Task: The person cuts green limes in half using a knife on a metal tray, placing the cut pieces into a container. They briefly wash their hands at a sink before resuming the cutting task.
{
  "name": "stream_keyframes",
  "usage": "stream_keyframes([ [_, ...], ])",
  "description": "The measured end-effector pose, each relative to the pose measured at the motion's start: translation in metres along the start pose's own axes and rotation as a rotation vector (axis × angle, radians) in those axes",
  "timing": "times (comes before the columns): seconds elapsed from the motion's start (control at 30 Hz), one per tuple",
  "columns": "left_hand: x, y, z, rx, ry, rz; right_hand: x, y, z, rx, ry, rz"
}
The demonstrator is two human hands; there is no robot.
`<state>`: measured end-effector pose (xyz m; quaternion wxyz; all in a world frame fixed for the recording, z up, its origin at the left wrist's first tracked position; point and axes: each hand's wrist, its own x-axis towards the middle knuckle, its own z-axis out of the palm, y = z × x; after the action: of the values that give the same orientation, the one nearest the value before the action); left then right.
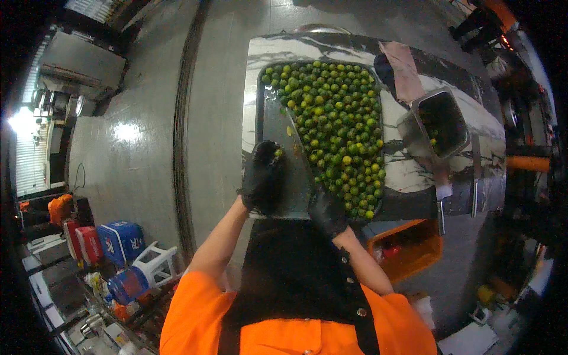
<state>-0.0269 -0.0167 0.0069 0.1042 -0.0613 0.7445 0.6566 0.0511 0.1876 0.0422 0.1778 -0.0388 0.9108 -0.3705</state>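
A dark rectangular tray (277,120) lies on the marble-patterned table before me, its right side heaped with several small green and yellowish citrus fruits (337,111). My left hand (264,175), in a black glove, is at the tray's near left corner with one small citrus fruit (278,152) at its fingertips. In a black glove too, my right hand (327,211) grips a long knife (299,137) by its handle, which the fingers hide. The blade points away from me along the left edge of the heap. Bits of leaf (289,131) lie on the tray's bare wet part.
Right of the tray stands a deep metal pan (406,126) with a few fruits inside. A pinkish cloth (401,71) lies behind it. Below the table's near edge is an orange crate (408,266). A white stool (155,266) and a blue cooler (120,242) stand at left.
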Motion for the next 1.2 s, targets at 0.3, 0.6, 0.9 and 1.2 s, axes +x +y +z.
stream_keyframes([
  [0.3,-0.003,-0.03,0.003,0.728,-0.066,0.329,0.003,-0.01,-0.004,-0.038,-0.067,-0.061],
  [0.6,-0.004,-0.005,0.002,0.656,-0.08,0.283,0.005,-0.008,0.014,0.126,0.14,-0.121],
  [0.9,-0.004,-0.003,-0.002,0.64,-0.169,0.356,0.069,-0.041,0.012,0.185,0.012,-0.037],
  [1.2,-0.004,0.003,0.009,0.585,0.055,0.51,0.022,-0.039,0.013,0.333,-0.018,0.038],
])
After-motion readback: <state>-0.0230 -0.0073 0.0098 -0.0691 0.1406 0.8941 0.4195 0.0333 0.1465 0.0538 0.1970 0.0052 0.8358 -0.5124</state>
